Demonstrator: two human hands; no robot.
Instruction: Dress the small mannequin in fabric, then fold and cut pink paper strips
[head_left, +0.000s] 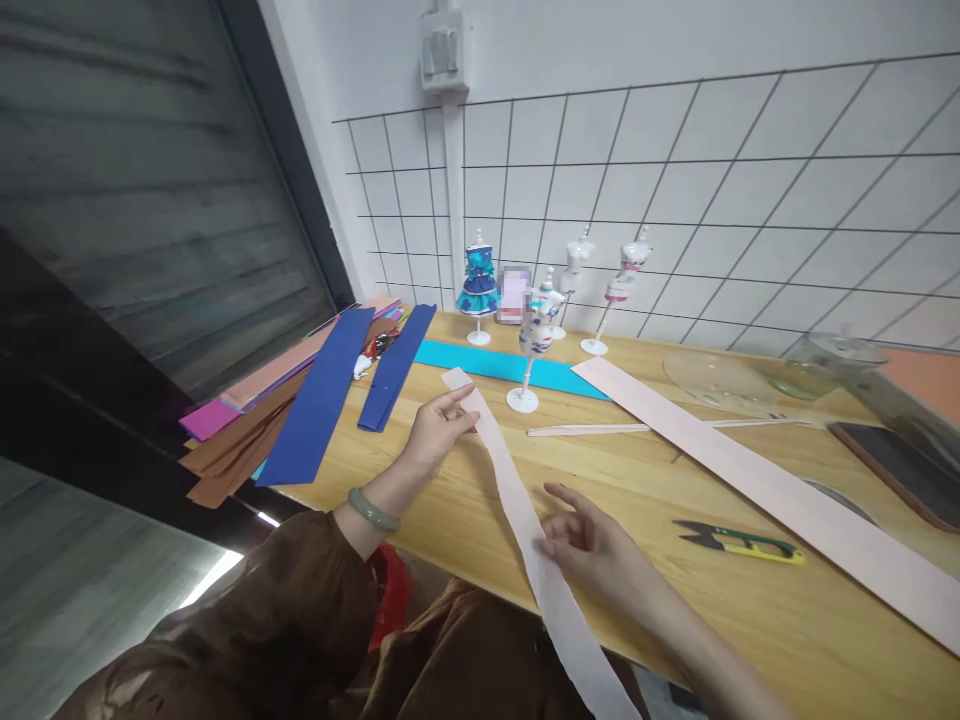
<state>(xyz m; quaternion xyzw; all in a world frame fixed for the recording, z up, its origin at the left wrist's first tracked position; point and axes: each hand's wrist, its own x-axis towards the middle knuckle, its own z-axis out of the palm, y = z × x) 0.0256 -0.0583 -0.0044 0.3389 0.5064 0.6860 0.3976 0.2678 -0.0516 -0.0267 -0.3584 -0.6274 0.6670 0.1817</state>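
A long, narrow strip of pale pink crepe paper (514, 490) runs from the table down over its front edge. Near its far end, my left hand (442, 428) pinches it between thumb and fingers. Lower down, my right hand (592, 545) has its thumb and curled fingers at the strip's right edge, the index finger raised off it. Just beyond the strip stands a small white dress-form mannequin (536, 335) with patterned wrapping. Thread snips (742, 542) with a yellow and green handle lie to the right of my right hand.
Folded blue paper (319, 400) and brown sheets (247, 440) lie at left. A turquoise strip (495, 365) crosses behind. A wide pink paper strip (720, 455) slants rightward. At the back stand a mannequin in a blue dress (478, 285) and two others. A dark phone-like slab (900, 470) lies far right.
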